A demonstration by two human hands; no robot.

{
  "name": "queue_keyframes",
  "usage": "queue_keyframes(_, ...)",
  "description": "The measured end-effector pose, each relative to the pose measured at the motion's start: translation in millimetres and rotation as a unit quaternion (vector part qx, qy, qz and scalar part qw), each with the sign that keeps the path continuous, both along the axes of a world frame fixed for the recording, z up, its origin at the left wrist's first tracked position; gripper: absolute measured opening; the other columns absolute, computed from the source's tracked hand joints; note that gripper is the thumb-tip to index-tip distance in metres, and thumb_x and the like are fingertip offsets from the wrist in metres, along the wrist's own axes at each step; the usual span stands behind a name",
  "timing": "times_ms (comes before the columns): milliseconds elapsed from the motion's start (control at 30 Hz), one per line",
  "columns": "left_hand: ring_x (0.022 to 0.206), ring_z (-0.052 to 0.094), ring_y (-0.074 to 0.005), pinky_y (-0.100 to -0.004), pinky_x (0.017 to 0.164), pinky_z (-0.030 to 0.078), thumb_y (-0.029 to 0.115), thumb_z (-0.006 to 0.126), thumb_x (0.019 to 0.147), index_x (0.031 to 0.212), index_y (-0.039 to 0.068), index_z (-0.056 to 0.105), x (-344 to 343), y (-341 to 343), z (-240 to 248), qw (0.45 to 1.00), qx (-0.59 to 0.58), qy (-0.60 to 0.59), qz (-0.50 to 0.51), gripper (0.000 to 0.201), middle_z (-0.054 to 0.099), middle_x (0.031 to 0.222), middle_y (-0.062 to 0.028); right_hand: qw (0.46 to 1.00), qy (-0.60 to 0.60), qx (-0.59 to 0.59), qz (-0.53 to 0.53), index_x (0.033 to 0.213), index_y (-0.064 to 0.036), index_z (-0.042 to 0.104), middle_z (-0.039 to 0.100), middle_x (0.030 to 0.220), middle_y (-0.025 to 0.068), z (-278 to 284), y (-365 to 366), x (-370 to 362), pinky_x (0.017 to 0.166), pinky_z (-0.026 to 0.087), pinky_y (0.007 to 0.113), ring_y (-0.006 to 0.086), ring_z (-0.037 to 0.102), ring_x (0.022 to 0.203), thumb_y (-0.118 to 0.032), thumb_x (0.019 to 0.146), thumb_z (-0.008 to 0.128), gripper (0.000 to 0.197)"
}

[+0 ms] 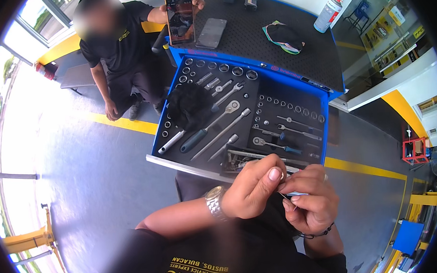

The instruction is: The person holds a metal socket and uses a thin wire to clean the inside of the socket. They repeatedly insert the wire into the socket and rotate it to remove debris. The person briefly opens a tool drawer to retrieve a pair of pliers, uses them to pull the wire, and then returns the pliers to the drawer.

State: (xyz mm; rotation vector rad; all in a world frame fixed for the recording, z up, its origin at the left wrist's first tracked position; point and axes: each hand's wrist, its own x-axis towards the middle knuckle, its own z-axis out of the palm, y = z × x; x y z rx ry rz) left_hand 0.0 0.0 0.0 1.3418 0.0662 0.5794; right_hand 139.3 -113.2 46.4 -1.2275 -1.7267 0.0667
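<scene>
My left hand (254,187), with a metal-band watch (214,203) on its wrist, is closed, thumb pressed against the curled fingers. My right hand (310,201), wearing a dark bracelet, pinches beside it, the fingertips of both almost touching. Between them shows a small thin piece (283,195) with a pale bluish part by the right fingers; its kind is unclear. Just beyond the hands, an open tool drawer (155,160) holds ratchets (231,107), rows of sockets (251,74) and extension bars in dark foam. A crumpled black cloth or glove (189,106) lies over its left side.
Atop the blue cabinet's black mat (241,22) are a spray can (328,14), a dark cap-like item (283,36) and a dark phone (211,33). Back left, a seated person (131,57) holds up another phone (180,19). Yellow-framed equipment (32,239) stands left.
</scene>
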Motion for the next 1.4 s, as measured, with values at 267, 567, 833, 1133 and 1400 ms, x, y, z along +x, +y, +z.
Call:
queue_keyframes(267, 0.073, 0.05, -0.0124, -0.0281, 0.068, 0.043, 0.039, 0.034, 0.106, 0.09, 0.001, 0.052, 6, -3, 3, 0.997, -0.072, 0.027, -0.018, 0.045, 0.057, 0.082, -0.0061, 0.999, 0.028, 0.028, -0.012, 0.097, -0.0094, 0.051, 0.071, 0.093, 0.0118, -1, 1, 2, 0.065, 0.049, 0.034, 0.0247, 0.069, 0.077, -0.004, 0.082, 0.074, 0.028)
queue_keyframes(567, 0.075, 0.05, -0.0129, -0.028, 0.07, 0.043, 0.037, 0.034, 0.106, 0.088, 0.001, 0.052, 2, -1, 11, 0.997, -0.07, 0.027, -0.019, 0.043, 0.057, 0.083, -0.0078, 0.998, 0.061, 0.032, 0.011, 0.096, -0.0096, 0.053, 0.07, 0.091, 0.0111, 2, 3, 4, 0.064, 0.05, 0.033, 0.025, 0.069, 0.079, -0.004, 0.083, 0.074, 0.025)
queue_keyframes(833, 0.07, 0.047, -0.0118, -0.0273, 0.065, 0.038, 0.061, 0.03, 0.1, 0.087, 0.004, 0.051, 6, -10, 20, 0.982, -0.179, 0.046, -0.025, 0.062, 0.055, 0.082, -0.0061, 0.991, 0.132, 0.015, 0.028, 0.1, -0.0082, 0.055, 0.068, 0.095, 0.0134, 3, -3, 1, 0.069, 0.056, 0.034, 0.0277, 0.068, 0.082, 0.002, 0.08, 0.076, 0.031)
queue_keyframes(1133, 0.059, 0.045, -0.0112, -0.0253, 0.051, 0.037, 0.086, 0.018, 0.085, 0.088, 0.004, 0.049, -2, -13, 23, 0.968, -0.2, 0.067, -0.136, 0.087, 0.054, 0.077, -0.0052, 0.978, 0.188, 0.003, 0.085, 0.095, -0.0061, 0.059, 0.068, 0.1, 0.0158, 6, -16, 0, 0.072, 0.057, 0.034, 0.0258, 0.067, 0.085, 0.004, 0.071, 0.082, 0.034)
queue_keyframes(1400, 0.059, 0.046, -0.0128, -0.0264, 0.052, 0.037, 0.091, 0.009, 0.077, 0.093, 0.001, 0.044, 1, -18, 15, 0.98, -0.108, -0.033, -0.161, 0.098, 0.053, 0.075, -0.0068, 0.962, 0.258, -0.029, 0.088, 0.096, -0.0037, 0.062, 0.07, 0.092, 0.0126, 14, -23, 0, 0.069, 0.054, 0.032, 0.023, 0.066, 0.077, 0.002, 0.078, 0.079, 0.026)
